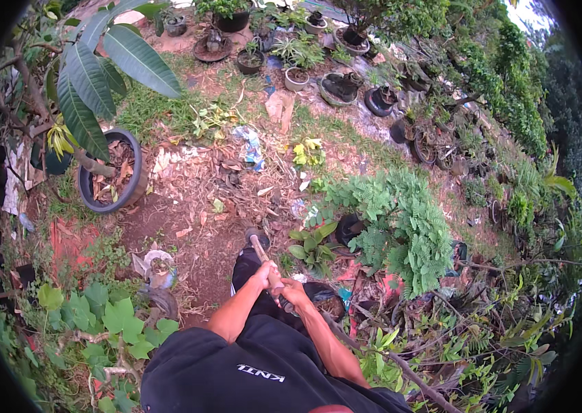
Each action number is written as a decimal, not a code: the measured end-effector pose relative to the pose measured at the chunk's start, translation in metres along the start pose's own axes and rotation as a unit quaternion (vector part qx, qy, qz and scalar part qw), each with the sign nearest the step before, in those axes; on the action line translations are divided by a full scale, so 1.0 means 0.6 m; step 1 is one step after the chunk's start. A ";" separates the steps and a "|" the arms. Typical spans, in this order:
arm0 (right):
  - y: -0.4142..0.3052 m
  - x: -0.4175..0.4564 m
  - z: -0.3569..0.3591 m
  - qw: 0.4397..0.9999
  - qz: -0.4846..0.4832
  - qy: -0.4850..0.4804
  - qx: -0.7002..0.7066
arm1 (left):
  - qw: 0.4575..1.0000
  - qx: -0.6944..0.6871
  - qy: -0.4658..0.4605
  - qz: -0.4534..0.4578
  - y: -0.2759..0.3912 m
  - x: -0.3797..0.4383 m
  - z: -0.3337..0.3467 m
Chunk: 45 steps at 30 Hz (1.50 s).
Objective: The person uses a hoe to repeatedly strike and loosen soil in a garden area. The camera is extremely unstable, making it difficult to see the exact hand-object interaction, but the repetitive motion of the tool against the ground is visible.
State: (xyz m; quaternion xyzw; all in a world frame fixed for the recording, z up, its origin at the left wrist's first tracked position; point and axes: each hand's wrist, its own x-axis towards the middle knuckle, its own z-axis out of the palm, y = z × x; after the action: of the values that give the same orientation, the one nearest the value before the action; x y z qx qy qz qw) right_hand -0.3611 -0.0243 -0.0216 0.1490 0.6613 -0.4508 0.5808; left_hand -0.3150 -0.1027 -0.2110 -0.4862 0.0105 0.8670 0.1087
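Observation:
Both my hands are closed around a long wooden handle point(259, 248) in front of my body. My left hand point(267, 273) grips it farther out, and my right hand point(293, 293) holds it nearer its close end. The handle points away from me, over my dark trouser leg, towards my shoe and the littered soil; its far end is too unclear to tell what tool head it bears. Past the handle lies a heap of dry leaves and straw point(234, 180), with a crumpled blue and white plastic wrapper point(251, 147) on it.
At the left, a large round pot point(139, 191) holds a broad-leaved tree. A feathery green shrub point(399, 227) and a small leafy plant point(312, 248) grow at the right. Several potted plants, including one in a white pot point(296, 80), stand farther off. A bare branch point(415, 377) reaches in at lower right.

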 end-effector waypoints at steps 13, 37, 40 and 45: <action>-0.254 0.041 -0.043 0.925 -0.240 0.294 0.033 | 0.933 0.270 -0.228 -0.062 0.166 0.061 0.458; -0.081 0.001 0.084 0.956 -0.032 0.039 0.288 | 0.920 0.351 0.062 -0.166 0.155 -0.060 0.147; -0.092 -0.021 0.118 0.953 -0.064 0.041 0.294 | 0.923 0.347 0.033 -0.160 0.179 -0.083 0.142; -0.103 -0.040 0.189 0.953 -0.142 0.064 0.258 | 0.932 0.335 -0.021 -0.140 0.225 -0.132 0.147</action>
State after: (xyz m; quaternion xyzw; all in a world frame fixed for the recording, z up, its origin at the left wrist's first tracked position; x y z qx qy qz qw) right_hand -0.3272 -0.1378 0.0357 0.2267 0.5720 -0.6738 0.4091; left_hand -0.3763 -0.2376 -0.1095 -0.3996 0.2294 0.7993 0.3857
